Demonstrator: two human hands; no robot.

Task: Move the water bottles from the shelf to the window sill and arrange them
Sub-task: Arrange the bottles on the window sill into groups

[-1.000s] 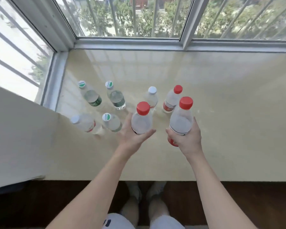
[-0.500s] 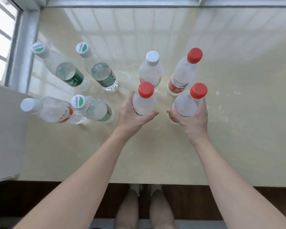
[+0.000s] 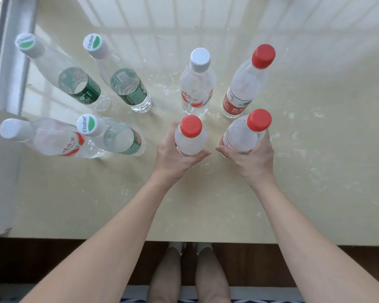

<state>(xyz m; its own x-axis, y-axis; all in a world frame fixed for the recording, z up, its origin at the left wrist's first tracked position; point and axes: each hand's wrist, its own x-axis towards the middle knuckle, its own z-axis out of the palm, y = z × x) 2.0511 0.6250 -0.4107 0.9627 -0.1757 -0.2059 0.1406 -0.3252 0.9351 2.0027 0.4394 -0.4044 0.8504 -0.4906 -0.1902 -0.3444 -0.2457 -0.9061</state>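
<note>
The person stands at the window sill (image 3: 315,171) with a red-capped water bottle in each hand. The left hand (image 3: 175,156) wraps the body of one red-capped bottle (image 3: 190,136), thumb on the near side and fingers (image 3: 169,136) curled round the far side. The right hand (image 3: 254,158) grips the second red-capped bottle (image 3: 245,134) the same way, around the lower body. Both bottles stand upright at or just above the sill; whether their bases touch it cannot be told.

Six more bottles already stand on the sill: behind the hands a white-capped bottle with a red label (image 3: 197,84) and another red-capped bottle (image 3: 247,82); to the left, three green-labelled bottles (image 3: 127,88) and a white-capped bottle (image 3: 50,138) near the window frame (image 3: 11,57).

The bottles look to be thin clear plastic, most likely full, so fairly heavy for their size, and the walls would give under a hard squeeze. A grip round the mid-body, as here, seems steadier than the cap. The glossy sill may let a base slide, and close neighbours could be knocked over.
</note>
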